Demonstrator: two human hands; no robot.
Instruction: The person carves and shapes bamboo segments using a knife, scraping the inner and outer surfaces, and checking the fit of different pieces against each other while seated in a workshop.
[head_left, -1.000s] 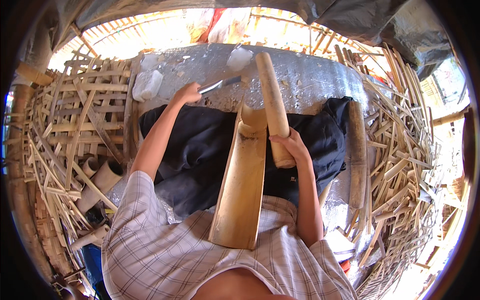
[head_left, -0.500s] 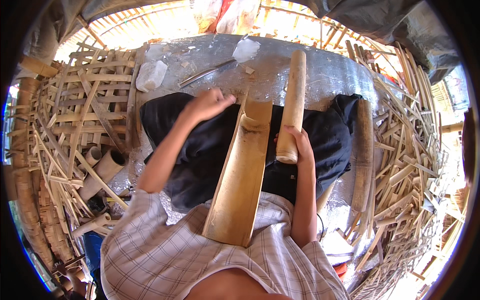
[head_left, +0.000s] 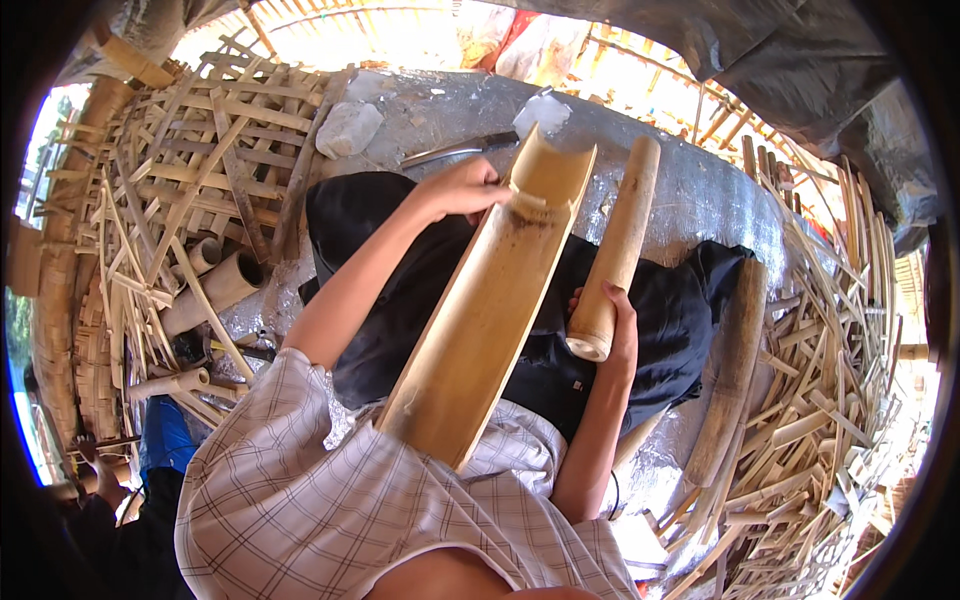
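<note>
Left hand (head_left: 462,187) gripped the far left rim of a long split half-culm of pale yellow bamboo (head_left: 490,310), fingers curled over the edge beside an inner node ridge. The trough-shaped piece lay hollow side up, running from the person's checked-shirt chest out across the lap toward the far side, tilted slightly right. Right hand (head_left: 615,335) was closed around the near end of a round, whole bamboo billet, tan and smooth (head_left: 618,250), held just right of the split piece and apart from it, its cut end facing near.

Black cloth (head_left: 680,320) covered the lap under both pieces. Beyond it, a silvery foil-like sheet (head_left: 700,190) lay on the floor, with a dark-bladed knife (head_left: 455,152) on it just past the left hand. Another round bamboo length (head_left: 730,370) lay at right on the sheet. Woven bamboo lattice (head_left: 170,170) at left; heaps of split strips (head_left: 840,400) at right.

Judgement: split culm looked stiff, light for its length, with sharp, splintery cut edges; best held at the rim near a node, or under the rounded outer wall. The round billet seemed denser, smooth-skinned, possibly slippery; a full wrap near one end suited it.
</note>
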